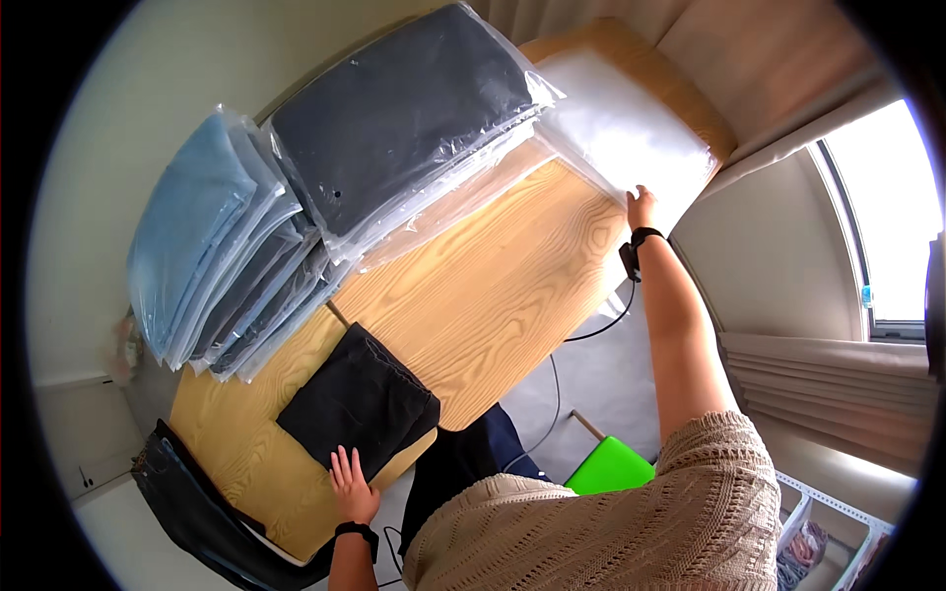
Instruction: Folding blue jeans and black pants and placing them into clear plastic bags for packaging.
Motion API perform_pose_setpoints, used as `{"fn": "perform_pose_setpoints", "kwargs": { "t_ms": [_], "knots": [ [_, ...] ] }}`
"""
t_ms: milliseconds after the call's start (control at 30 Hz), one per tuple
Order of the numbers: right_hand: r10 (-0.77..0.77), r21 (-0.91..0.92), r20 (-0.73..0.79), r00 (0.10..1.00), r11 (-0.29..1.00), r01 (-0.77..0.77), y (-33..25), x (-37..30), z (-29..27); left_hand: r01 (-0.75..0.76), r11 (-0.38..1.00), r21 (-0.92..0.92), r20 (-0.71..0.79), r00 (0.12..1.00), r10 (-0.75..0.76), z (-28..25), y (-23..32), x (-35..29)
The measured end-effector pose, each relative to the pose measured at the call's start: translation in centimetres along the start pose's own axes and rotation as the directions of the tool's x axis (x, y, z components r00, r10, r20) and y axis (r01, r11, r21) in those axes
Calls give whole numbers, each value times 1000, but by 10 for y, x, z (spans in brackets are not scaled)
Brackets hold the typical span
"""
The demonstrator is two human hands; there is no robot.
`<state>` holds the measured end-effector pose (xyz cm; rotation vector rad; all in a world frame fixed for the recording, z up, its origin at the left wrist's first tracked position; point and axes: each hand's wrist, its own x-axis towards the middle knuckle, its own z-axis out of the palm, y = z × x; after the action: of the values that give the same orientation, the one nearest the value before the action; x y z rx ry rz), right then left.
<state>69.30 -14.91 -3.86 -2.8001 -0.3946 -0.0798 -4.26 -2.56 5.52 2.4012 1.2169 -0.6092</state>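
Observation:
A folded pair of black trousers (357, 399) lies on the near left part of the wooden table. My left hand (355, 488) rests on its near edge, fingers stretched out and slightly apart. Far to the right, a pile of clear plastic bags (621, 118) is spread over the table's end. My right arm reaches out to it, and my right hand (641, 209) has its fingers bent at the near edge of the top bag, seemingly pinching it. The fingertips are small and partly hidden there.
A large stack of bagged dark garments (404, 108) stands at the back of the table (493, 295). Bagged blue and dark garments (197, 227) lean beside it on the left. Dark trousers (197, 512) hang over the near left edge. A green seat (611, 467) is below.

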Motion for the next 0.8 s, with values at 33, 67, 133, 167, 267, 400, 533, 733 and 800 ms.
{"fn": "perform_pose_setpoints", "kwargs": {
  "t_ms": [33, 67, 133, 167, 267, 400, 533, 733, 800],
  "knots": [
    [11, -17, 22, 1000, 1000, -11, 3, 7, -2, 10, 1000, 7, 11, 1000, -10, 0, -1, 0],
    [-37, -50, 10, 999, 998, 37, 4, 10, 1, 10, 1000, 4, 9, 1000, -10, 1, -3, 0],
    [-131, -140, 20, 991, 981, 132, 8, 16, 2, 0, 1000, 22, 12, 1000, 0, 3, -5, 2],
    [-131, -143, 28, 991, 981, 134, 5, 18, 6, 3, 1000, 22, 20, 1000, -4, 5, -6, 3],
    [-80, -109, 162, 984, 989, 98, 20, 31, 9, -8, 999, 44, 35, 999, 6, 7, -3, 9],
    [-57, -120, 156, 986, 990, 77, 9, 23, 18, -6, 999, 48, 24, 1000, 5, 3, -3, 5],
    [-162, -86, 106, 981, 981, 172, 21, 39, 20, -7, 998, 57, 13, 1000, 6, 3, -3, 8],
    [7, 288, -164, 986, 957, 41, 21, 69, -17, -42, 997, 58, -20, 999, 44, 5, -1, 11],
    [113, 604, -84, 990, 796, -40, -8, 43, -29, -27, 998, 52, -26, 999, 28, 4, -1, 6]
  ]
}}
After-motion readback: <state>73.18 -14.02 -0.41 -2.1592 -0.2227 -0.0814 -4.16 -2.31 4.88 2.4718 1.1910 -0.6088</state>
